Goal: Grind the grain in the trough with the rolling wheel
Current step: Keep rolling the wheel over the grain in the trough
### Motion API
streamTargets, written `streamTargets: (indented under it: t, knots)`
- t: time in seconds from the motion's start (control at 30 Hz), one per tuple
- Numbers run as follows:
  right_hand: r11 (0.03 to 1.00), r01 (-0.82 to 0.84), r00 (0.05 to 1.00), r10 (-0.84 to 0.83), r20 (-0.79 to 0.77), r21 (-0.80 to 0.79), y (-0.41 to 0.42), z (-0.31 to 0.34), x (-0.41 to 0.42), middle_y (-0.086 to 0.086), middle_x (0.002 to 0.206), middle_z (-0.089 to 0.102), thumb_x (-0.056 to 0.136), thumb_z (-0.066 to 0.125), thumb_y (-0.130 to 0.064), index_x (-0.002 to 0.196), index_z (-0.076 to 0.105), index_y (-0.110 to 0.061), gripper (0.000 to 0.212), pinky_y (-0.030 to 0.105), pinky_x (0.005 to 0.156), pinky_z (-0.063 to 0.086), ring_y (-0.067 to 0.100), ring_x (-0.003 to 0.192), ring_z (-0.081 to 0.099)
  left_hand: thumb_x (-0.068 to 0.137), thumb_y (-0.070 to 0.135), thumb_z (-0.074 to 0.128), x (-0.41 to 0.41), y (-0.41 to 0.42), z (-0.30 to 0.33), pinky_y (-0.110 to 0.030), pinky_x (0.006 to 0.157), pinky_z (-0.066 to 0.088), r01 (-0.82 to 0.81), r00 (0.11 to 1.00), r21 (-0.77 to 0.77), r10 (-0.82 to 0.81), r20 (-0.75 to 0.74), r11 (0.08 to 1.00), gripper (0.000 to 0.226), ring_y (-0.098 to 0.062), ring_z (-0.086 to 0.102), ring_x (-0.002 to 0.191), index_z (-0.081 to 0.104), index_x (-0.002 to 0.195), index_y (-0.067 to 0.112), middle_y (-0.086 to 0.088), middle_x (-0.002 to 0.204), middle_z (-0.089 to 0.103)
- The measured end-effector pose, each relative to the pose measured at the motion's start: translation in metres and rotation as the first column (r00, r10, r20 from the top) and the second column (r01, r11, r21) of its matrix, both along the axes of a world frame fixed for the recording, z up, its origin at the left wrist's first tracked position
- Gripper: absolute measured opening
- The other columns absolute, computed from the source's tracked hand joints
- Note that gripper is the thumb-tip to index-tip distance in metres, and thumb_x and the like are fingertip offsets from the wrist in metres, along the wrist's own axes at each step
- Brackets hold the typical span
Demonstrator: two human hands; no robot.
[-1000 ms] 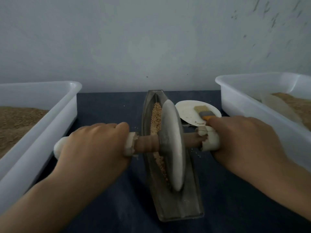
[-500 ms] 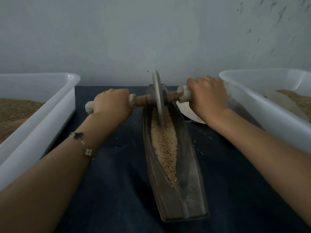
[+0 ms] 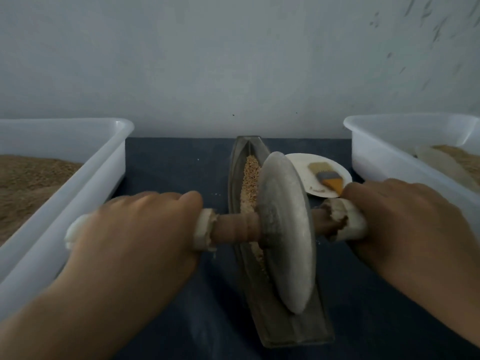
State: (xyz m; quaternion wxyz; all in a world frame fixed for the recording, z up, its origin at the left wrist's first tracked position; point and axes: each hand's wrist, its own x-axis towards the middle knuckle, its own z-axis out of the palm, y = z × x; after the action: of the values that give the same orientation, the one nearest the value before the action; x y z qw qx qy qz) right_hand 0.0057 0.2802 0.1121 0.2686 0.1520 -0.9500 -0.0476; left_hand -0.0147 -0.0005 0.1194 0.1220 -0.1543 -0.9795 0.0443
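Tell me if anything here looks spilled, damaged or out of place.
A few grain crumbs lie spilled on the dark table left of the trough. The white wrap on the axle by the right hand looks torn and ragged. The wheel sits in the trough as expected.

wheel (image 3: 285,235): rolled from trough's (image 3: 293,331) far end back to near half | both hands: drawn in, apparently | brush (image 3: 328,181): uncovered

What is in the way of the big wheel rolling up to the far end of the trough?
Nothing visible. Ahead of the grey stone wheel, the long metal trough holds only the tan grain. Both hands grip its axle.
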Motion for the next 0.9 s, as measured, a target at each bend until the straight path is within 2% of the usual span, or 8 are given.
streamTargets:
  t: [0.03,0.13,0.3,0.57,0.67,0.73,0.8,0.9]
  knots:
    - [1.000,0.025,1.000,-0.025,0.009,-0.011,0.000,-0.003,-0.004,-0.017,0.057,0.019,0.049,0.069,-0.018,0.064,0.051,-0.021,0.024,0.023,0.048,0.023,0.014,0.048,0.030,0.067,0.035,0.060,0.002,0.003,-0.001,-0.025,0.043,0.034,0.049,0.992,0.005,-0.048,-0.113,0.999,0.040,-0.007,0.042,0.047,0.021,0.059,0.032,0.011,0.053,0.039]
    - [0.996,0.088,0.996,-0.088,-0.015,-0.023,0.000,-0.014,-0.029,-0.002,0.055,0.049,0.054,0.077,-0.014,0.075,0.065,-0.016,0.025,0.023,0.049,0.017,0.024,0.046,0.044,0.073,0.032,0.063,-0.011,0.014,-0.003,-0.022,0.045,0.012,-0.008,0.959,-0.002,0.007,-0.283,1.000,0.043,-0.008,0.029,0.050,0.021,0.060,0.029,0.014,0.055,0.031]
    - [0.987,0.134,0.991,-0.132,0.030,-0.093,-0.006,-0.022,-0.103,0.009,0.081,0.063,0.080,0.060,-0.017,0.082,0.048,-0.017,0.012,0.033,0.060,0.025,0.031,0.070,0.051,0.084,0.025,0.058,-0.073,0.034,-0.007,-0.032,0.064,0.026,-0.139,0.932,0.001,0.131,-0.337,0.990,0.023,-0.025,0.056,0.079,0.036,0.077,0.021,-0.002,0.086,0.062]
    - [0.982,0.160,0.983,-0.168,-0.079,-0.103,-0.009,-0.024,-0.136,0.011,0.084,0.062,0.082,0.054,-0.008,0.082,0.044,-0.016,0.013,0.034,0.061,0.024,0.025,0.067,0.041,0.083,0.017,0.058,-0.102,0.040,0.006,-0.034,0.068,0.031,-0.179,0.957,-0.005,0.173,-0.235,0.984,0.013,-0.030,0.059,0.092,0.054,0.094,0.016,-0.008,0.097,0.064]
    - [0.994,0.093,0.989,-0.100,-0.106,-0.063,-0.008,-0.020,-0.099,0.009,0.073,0.060,0.074,0.066,-0.010,0.074,0.039,-0.019,0.029,0.032,0.059,0.023,0.023,0.060,0.038,0.082,0.025,0.057,-0.072,0.031,-0.002,-0.031,0.065,0.030,-0.135,0.955,0.030,0.138,-0.262,0.990,0.013,-0.025,0.060,0.085,0.045,0.082,0.023,-0.003,0.090,0.063]
    - [0.998,0.047,0.990,-0.053,-0.129,-0.045,-0.006,-0.013,-0.065,0.006,0.063,0.058,0.060,0.077,-0.009,0.067,0.047,-0.016,0.032,0.031,0.054,0.027,0.026,0.053,0.048,0.070,0.027,0.068,-0.041,0.023,-0.011,-0.029,0.057,0.029,-0.051,0.946,0.034,0.059,-0.318,0.998,0.032,-0.023,0.058,0.067,0.036,0.070,0.025,0.001,0.071,0.060]
    - [1.000,-0.004,0.987,-0.001,-0.162,-0.029,-0.002,-0.007,-0.032,0.003,0.062,0.056,0.050,0.079,-0.007,0.070,0.058,-0.014,0.030,0.031,0.051,0.036,0.027,0.054,0.052,0.047,0.021,0.081,-0.010,0.016,-0.012,-0.020,0.046,0.019,0.059,0.955,0.095,-0.028,-0.295,0.994,0.054,-0.017,0.043,0.043,0.029,0.061,0.027,0.007,0.049,0.044]
    - [0.997,-0.076,0.973,0.078,-0.217,0.019,0.002,0.000,-0.001,0.001,0.063,0.050,0.042,0.076,-0.007,0.072,0.056,-0.015,0.036,0.035,0.054,0.036,0.028,0.056,0.049,0.034,0.025,0.084,0.012,0.002,-0.009,-0.011,0.041,0.010,0.130,0.967,0.085,-0.107,-0.232,0.988,0.066,-0.006,0.026,0.038,0.023,0.059,0.033,0.011,0.045,0.025]
